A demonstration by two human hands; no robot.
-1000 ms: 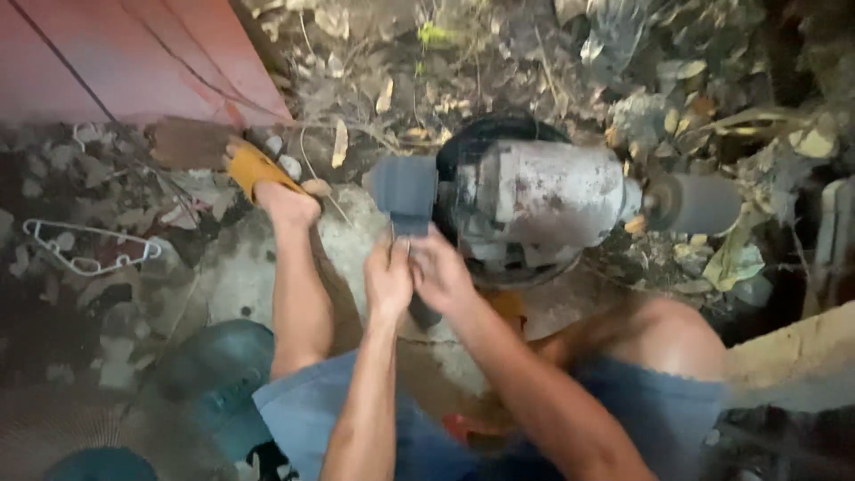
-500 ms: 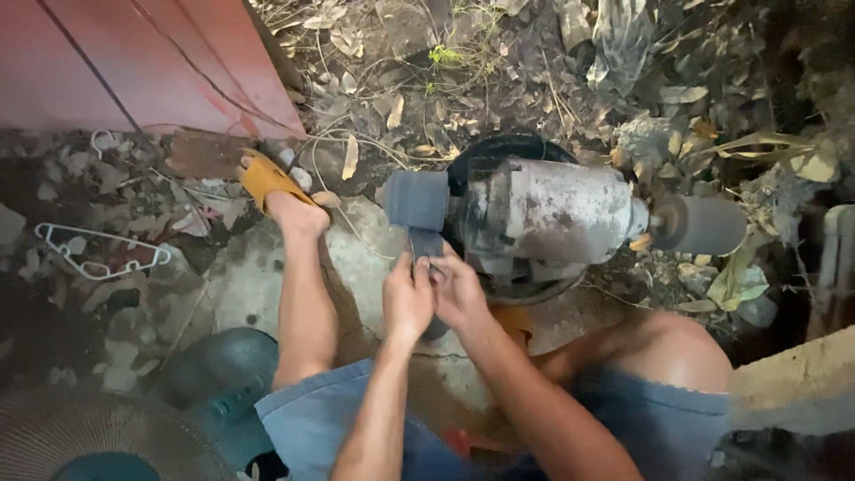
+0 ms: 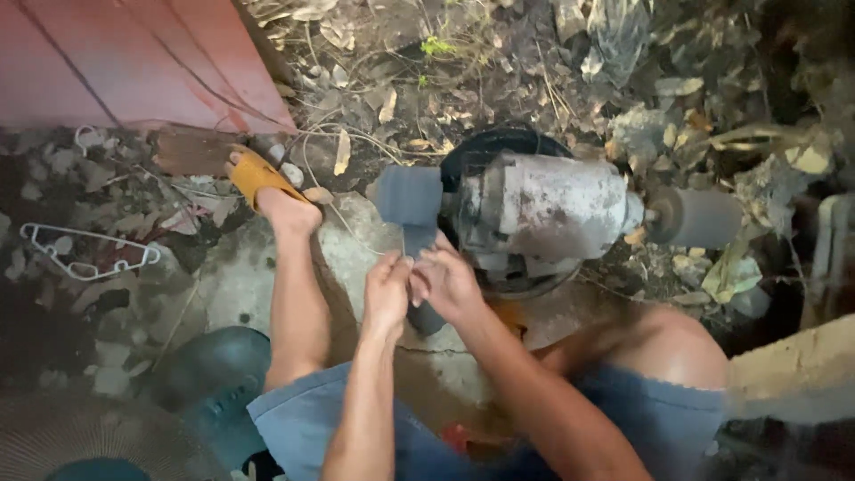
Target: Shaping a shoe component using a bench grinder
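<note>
In the head view, a bench grinder motor [image 3: 548, 214] is seen lying on rough ground [image 3: 240, 276], with a grey grinding wheel [image 3: 408, 194] on its left end and a second grey wheel [image 3: 699, 216] on its right end. Both hands are held together just below the left wheel. The left hand [image 3: 387, 289] and the right hand [image 3: 448, 283] are pressed side by side, and a small narrow piece [image 3: 406, 242] is pinched between the fingertips, its upper end set against the lower edge of the left wheel. What the piece is cannot be told, since most of it is covered by the fingers.

The person's left leg is stretched forward, and a yellow sandal [image 3: 258, 178] is worn on the foot. Blue shorts [image 3: 303, 419] are seen at the lower edge. A white wire hanger [image 3: 85, 254] lies well apart on the left, near a red sheet [image 3: 125, 62]. Dry leaves and rubble [image 3: 499, 62] are scattered beyond the motor. A dark green round container [image 3: 209, 365] is seen beside the left thigh.
</note>
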